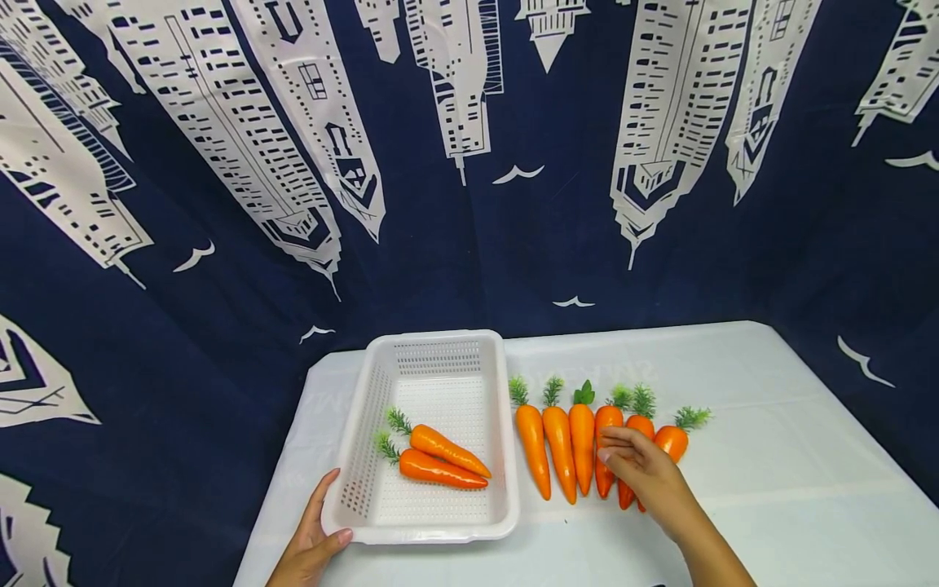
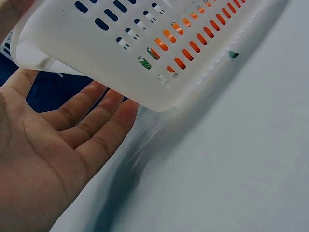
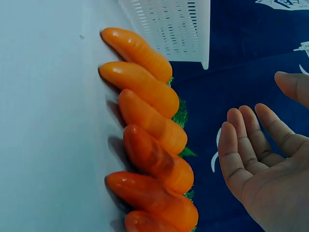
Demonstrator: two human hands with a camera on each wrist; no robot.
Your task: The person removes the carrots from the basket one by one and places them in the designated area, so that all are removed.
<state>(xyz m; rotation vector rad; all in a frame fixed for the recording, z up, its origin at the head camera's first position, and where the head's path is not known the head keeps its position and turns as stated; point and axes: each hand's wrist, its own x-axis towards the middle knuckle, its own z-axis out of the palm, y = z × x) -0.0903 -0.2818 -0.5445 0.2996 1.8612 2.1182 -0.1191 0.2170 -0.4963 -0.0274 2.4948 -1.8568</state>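
A white plastic basket (image 1: 418, 535) stands on the table with two toy carrots (image 1: 449, 450) lying inside it. My left hand (image 1: 311, 534) holds the basket's near left corner, thumb on the rim and fingers along the outer wall; in the left wrist view the fingers (image 2: 91, 128) reach under the rim. To the right of the basket, several orange carrots (image 1: 532, 448) with green tops lie in a row. Over the right part of that row hovers my right hand (image 1: 645, 473), partly covering the carrots there. Its fingers (image 3: 236, 145) are loosely extended, holding nothing in the right wrist view.
A white cloth covers the table (image 1: 778, 440). Behind and around it hangs a dark blue curtain (image 1: 543, 244) printed with white buildings and birds. A small green scrap (image 2: 233, 54) lies beside the basket in the left wrist view.
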